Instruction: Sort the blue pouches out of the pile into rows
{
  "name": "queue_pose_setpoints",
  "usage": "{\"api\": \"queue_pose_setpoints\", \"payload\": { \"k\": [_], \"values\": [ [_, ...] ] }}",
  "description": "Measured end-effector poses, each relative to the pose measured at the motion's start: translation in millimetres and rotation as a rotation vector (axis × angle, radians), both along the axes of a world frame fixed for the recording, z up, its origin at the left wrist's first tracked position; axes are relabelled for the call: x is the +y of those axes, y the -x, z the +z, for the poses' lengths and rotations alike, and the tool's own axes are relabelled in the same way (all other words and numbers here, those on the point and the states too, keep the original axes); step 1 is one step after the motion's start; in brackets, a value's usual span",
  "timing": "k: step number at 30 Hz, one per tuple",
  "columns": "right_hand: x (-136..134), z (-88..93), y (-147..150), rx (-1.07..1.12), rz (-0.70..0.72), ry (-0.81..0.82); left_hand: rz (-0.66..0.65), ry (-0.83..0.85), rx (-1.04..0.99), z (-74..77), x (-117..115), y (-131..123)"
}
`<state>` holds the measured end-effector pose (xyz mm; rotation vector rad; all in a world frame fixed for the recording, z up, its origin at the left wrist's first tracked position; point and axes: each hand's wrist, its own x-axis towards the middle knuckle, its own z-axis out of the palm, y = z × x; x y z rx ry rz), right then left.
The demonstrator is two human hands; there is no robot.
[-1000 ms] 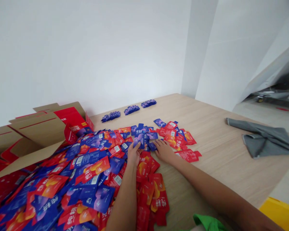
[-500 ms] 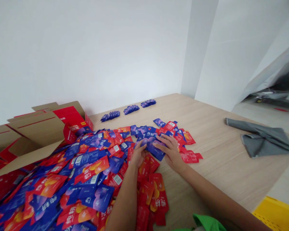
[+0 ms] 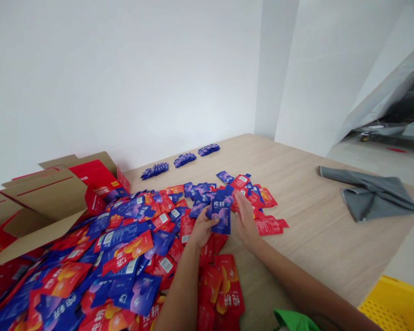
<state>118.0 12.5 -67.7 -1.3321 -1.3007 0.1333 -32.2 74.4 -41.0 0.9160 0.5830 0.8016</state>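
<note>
My left hand (image 3: 202, 228) pinches a blue sachet (image 3: 221, 219), thumb on its front, its white lettering upright and facing me. Whether other sachets lie behind it, I cannot tell. Just to its right, my right hand (image 3: 244, 216) stands edge-on with fingers stretched out, close to the sachet's side; some fingertips are hard to make out. Under and around both hands lie loose blue and red sachets. A red sachet (image 3: 269, 225) rests to the right of my right hand. Below my left hand, several red sachets (image 3: 229, 285) overlap on the table.
A big heap of mixed sachets (image 3: 124, 248) covers the left side. Open red cardboard boxes (image 3: 50, 191) stand behind it. Three fanned blue bundles (image 3: 185, 159) lie along the wall. A grey cloth (image 3: 379, 195) is at the right of the wooden table (image 3: 310, 248), a yellow crate (image 3: 396, 305) below.
The blue sachet was flat between both hands; now it is upright in my left hand. My right hand has come off its face and turned edge-on beside it.
</note>
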Motion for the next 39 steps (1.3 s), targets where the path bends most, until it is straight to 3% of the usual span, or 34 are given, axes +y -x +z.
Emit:
{"api": "queue_pose_setpoints", "payload": {
  "k": [4, 7, 10, 15, 18, 21, 25, 28, 33, 39],
  "values": [
    [4.6, 0.6, -1.4, 0.579, 0.109, 0.113, -0.001, -0.103, 0.087, -4.3, -4.0, -7.2],
    [1.7, 7.4, -1.6, 0.704, 0.13, 0.175, -0.064, -0.301, 0.274, -7.3, -5.6, -15.0],
    [-6.5, 17.5, -4.8, 0.651, 0.086, 0.16, -0.016, -0.486, 0.483, -4.7, 4.5, -14.8],
    [-11.0, 20.6, -11.1, 0.327, 0.002, 0.152, 0.447, -0.716, 0.967, 5.1, 42.6, 7.2],
    [-6.7, 13.7, -10.0, 0.162, 0.069, 0.196, 0.418, -0.81, 1.344, 1.6, 59.8, 15.1],
    [-3.3, 7.8, -8.6, 0.116, 0.112, 0.212, 0.378, -0.737, 1.48, -4.8, 68.3, 12.5],
    [-1.3, 6.1, -11.5, 0.247, 0.077, 0.183, 0.413, -0.643, 1.424, -2.1, 73.2, 10.2],
    [0.7, 9.6, -14.3, 0.511, 0.088, 0.151, 0.444, -0.658, 1.308, 7.2, 71.3, 17.9],
    [1.7, 22.8, -10.1, 1.096, 0.331, 0.143, 0.552, -0.658, 1.079, 14.4, 51.2, 30.8],
    [-3.9, 33.0, 1.0, 1.272, 0.546, 0.188, 0.631, -0.496, 0.705, 0.2, 5.0, 16.6]
  ]
}}
